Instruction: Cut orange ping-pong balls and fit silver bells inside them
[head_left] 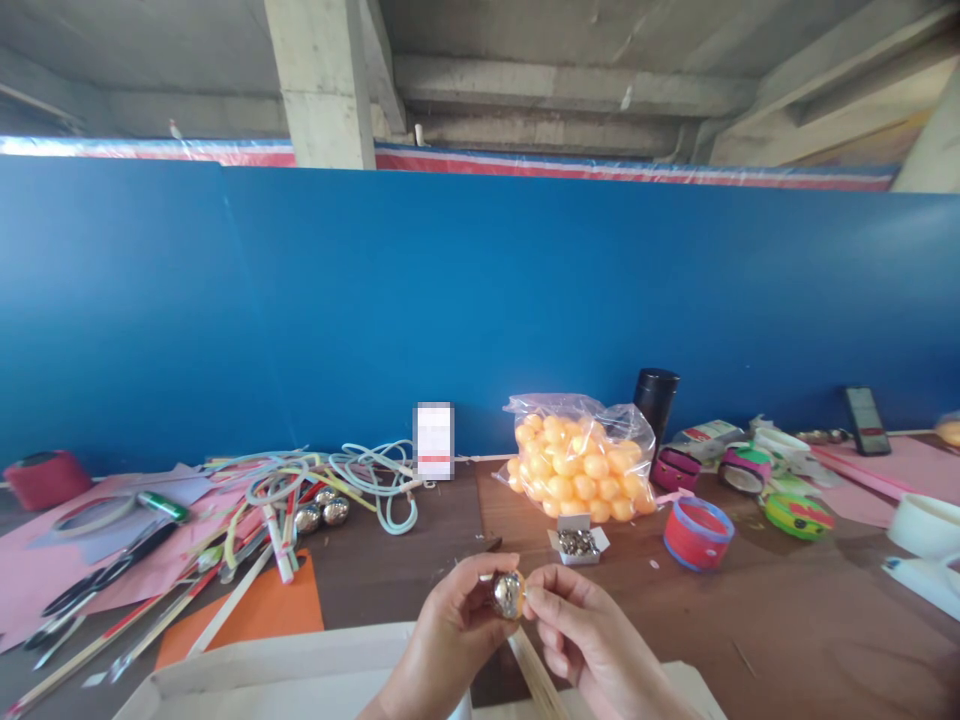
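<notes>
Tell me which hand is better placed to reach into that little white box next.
Probably the right hand: it is nearer the little white box, which stands just beyond it. The left hand holds the silver ball; whether the right pinches anything small beside it is unclear.

L hand [452, 622] holds silver ball [505, 593] (R hand [583, 622] v. close).

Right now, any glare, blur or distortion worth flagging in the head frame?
Head view: bright glints on the shiny ball in the left hand; highlights on the clear plastic bag; a washed-out strip above the blue panel at far left; wide-angle stretch toward the side edges; the white card is pixelated, its print unreadable.
</notes>
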